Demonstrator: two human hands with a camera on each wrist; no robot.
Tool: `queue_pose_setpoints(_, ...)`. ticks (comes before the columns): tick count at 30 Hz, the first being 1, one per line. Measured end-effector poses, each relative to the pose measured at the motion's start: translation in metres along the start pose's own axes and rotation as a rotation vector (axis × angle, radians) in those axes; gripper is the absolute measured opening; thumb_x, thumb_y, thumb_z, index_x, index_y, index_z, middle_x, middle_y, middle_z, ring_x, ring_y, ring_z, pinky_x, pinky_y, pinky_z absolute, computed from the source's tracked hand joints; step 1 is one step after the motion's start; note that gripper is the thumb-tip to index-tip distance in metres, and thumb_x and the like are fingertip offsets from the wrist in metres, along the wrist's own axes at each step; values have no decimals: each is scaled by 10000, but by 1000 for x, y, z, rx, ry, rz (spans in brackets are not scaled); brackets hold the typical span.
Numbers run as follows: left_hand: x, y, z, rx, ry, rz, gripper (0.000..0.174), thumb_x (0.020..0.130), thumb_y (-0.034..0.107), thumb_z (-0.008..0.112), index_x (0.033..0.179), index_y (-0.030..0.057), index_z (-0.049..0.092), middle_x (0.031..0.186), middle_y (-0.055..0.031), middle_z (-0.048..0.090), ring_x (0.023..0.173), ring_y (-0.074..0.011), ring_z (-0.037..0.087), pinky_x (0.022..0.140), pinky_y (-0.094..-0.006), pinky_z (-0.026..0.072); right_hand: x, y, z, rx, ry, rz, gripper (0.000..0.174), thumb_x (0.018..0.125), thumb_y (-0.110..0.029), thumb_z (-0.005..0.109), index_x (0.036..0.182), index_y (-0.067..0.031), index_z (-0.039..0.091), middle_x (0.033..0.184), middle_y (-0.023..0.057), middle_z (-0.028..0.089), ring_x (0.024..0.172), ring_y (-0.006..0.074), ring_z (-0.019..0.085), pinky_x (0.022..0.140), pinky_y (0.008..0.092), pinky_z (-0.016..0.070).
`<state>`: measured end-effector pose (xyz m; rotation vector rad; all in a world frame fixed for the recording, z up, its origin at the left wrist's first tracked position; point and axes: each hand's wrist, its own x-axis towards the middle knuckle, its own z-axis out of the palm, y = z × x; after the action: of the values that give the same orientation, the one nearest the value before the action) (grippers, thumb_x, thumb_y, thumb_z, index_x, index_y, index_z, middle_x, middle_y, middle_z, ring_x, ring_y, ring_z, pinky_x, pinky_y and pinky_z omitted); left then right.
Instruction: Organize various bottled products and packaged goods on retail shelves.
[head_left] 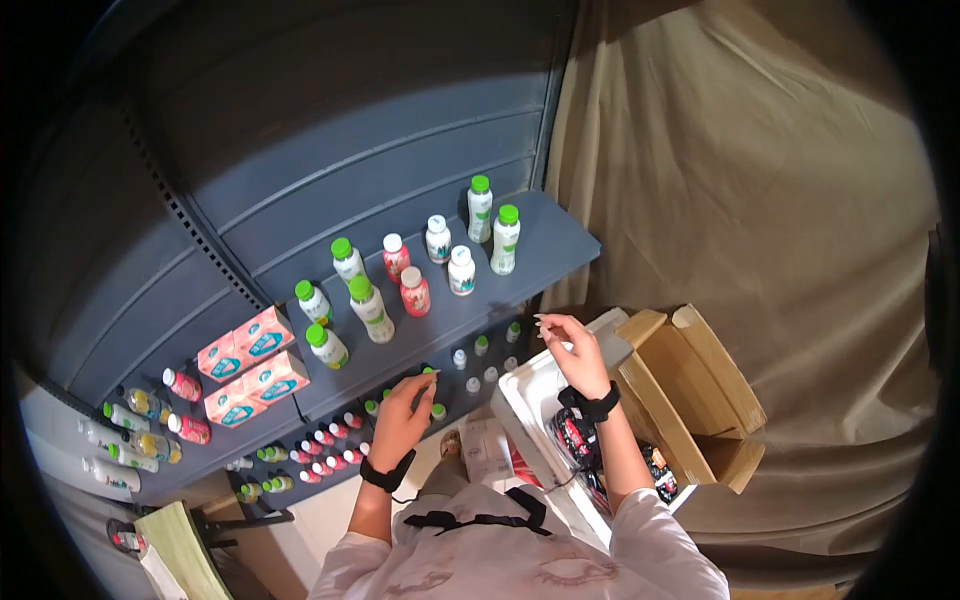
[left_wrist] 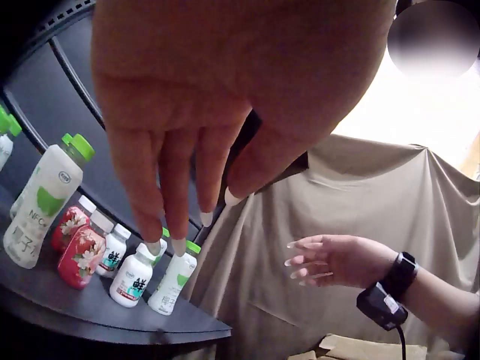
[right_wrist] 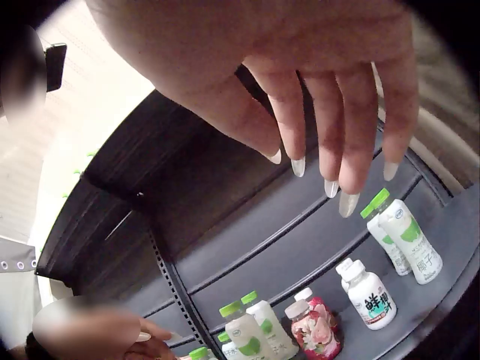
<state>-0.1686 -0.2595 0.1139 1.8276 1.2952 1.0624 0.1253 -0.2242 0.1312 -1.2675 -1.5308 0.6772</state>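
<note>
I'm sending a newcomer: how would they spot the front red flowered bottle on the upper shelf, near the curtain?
Find the grey upper shelf beside the brown curtain. Near its curtain end, two red bottles stand between white-capped white bottles and green-capped ones. Yours is nearer the front edge.

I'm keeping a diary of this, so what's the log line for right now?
left hand: open, empty | right hand: open, empty | upper shelf: bottles, pink cartons | cardboard box: open
</note>
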Motion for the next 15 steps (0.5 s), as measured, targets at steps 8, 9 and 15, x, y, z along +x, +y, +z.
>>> queue_pose_setpoints(8, 112, -26, 13, 19, -50, 93, 247, 905, 144, 583, 1115, 24, 633, 1000, -181, 652, 852, -365, 632, 732, -407, 493, 122, 51, 22, -82, -12, 57, 367, 888, -69, 616, 1248, -38, 550, 1099, 92, 601, 974, 173, 590, 850, 309, 490)
queue_pose_setpoints(9, 128, -36, 20, 35, -55, 178, 247, 901, 142, 584, 1112, 25, 635, 1024, -191, 653, 896, -376, 631, 759, -405, 495, 137, 63, 25, -118, 4, 58, 381, 884, -82, 624, 1254, -39, 546, 1112, 107, 596, 982, 188, 591, 855, 322, 491)
queue_pose_setpoints(15, 225, -61, 72, -37, -155, 169, 331, 888, 181, 594, 1186, 35, 602, 1070, -217, 656, 973, -375, 638, 805, -404, 504, 215, 118, 36, -262, 38, 121, 621, 789, -215, 703, 1335, -50, 458, 1227, 230, 531, 1123, 356, 561, 939, 411, 471)
